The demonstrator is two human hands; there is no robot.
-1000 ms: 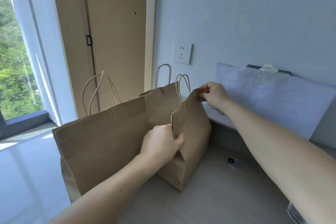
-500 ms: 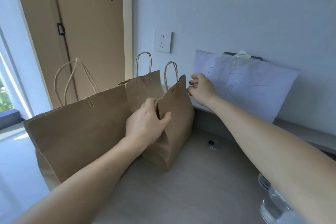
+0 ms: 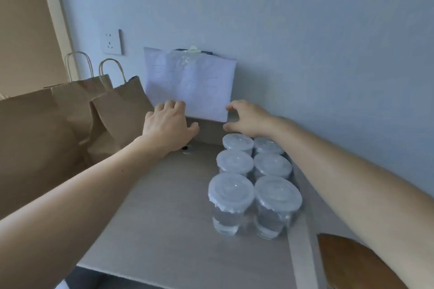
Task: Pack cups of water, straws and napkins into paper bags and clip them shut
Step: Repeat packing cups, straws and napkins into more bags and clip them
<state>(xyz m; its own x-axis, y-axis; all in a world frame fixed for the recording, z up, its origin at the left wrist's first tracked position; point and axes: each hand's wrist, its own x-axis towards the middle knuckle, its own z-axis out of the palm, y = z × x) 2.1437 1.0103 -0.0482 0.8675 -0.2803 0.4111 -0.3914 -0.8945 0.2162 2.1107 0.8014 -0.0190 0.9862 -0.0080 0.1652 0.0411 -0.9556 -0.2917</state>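
Observation:
Three brown paper bags stand at the table's left: a large one in front, a mid one behind it and a small one nearest the wall. Several clear cups of water with white lids stand in two rows on the right. My left hand reaches to the lower left edge of a white paper sheet taped to the wall, fingertips touching it. At the sheet's lower right corner, my right hand has its thumb and fingers spread. Neither hand holds anything. No straws or napkins show.
The grey table ends in a raised ledge below the sheet. A small round fitting lies on it near my left wrist. A wall socket sits above the bags. A brown curved wooden piece shows at the bottom right.
Both hands let go of the small bag and moved right to the paper sheet on the wall. The view swung right, bringing the cups into sight.

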